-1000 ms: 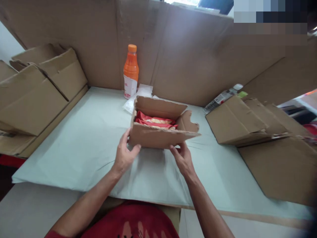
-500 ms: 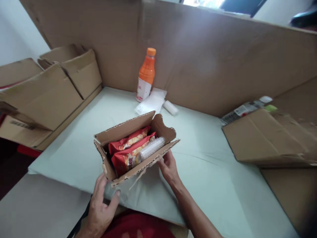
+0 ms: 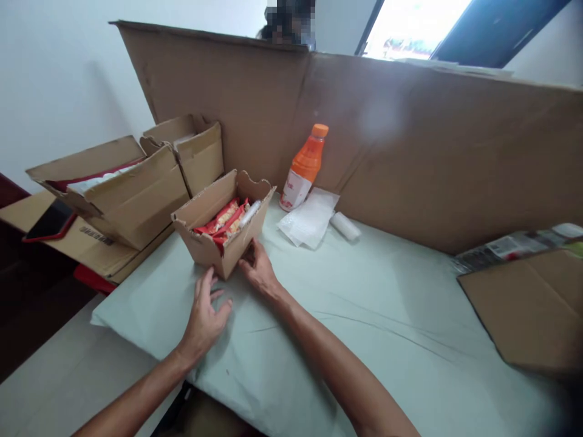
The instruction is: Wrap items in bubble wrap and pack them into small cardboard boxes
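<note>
A small open cardboard box (image 3: 241, 246) sits toward the left of the table, slightly tilted in view. Inside it lie red snack packets (image 3: 219, 220) and a clear bubble-wrapped roll (image 3: 249, 213). My right hand (image 3: 260, 267) grips the box low on its right side, its fingertips partly hidden by the box. My left hand (image 3: 207, 312) is beside the box's near corner, fingers apart and holding nothing; whether a fingertip touches the cardboard I cannot tell.
Two larger cardboard boxes (image 3: 136, 209) stand at the left edge. Behind are an orange-capped bottle (image 3: 300, 173), a bubble-wrap sheet (image 3: 312, 218) and a white roll (image 3: 345, 227). A tall cardboard wall (image 3: 410, 139) closes the back; another box (image 3: 528, 303) stands right.
The small box has moved away from me and to the left, toward the larger boxes. Both hands have gone forward with it, and the camera view has shifted.
</note>
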Demonstrator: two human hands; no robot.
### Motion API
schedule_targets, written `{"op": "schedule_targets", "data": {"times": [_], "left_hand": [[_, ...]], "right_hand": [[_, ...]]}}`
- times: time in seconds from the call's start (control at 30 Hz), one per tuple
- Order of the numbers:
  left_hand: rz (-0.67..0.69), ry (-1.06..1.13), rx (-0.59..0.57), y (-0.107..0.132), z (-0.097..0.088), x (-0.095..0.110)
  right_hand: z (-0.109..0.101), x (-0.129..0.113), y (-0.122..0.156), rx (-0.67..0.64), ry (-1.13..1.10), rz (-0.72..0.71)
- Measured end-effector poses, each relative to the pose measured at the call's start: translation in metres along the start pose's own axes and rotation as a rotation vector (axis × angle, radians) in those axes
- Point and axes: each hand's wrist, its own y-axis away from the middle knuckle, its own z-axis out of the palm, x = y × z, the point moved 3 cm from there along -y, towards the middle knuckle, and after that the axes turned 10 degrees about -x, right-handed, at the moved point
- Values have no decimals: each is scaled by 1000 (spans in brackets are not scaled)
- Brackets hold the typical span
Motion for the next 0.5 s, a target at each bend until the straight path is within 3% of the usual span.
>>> {"op": "schedule_targets", "data": {"times": [0.2,0.37,0.5], "left_hand": [[22,55,11,-95,1,-15],[50,50,40,-157,2,-28],[70,38,66,-190,0,-41]], "right_hand": [[8,-8,-61,-125,209,-43],[6,-1,-105,-50,309,9],[9,10,-132,5,375,47]]}}
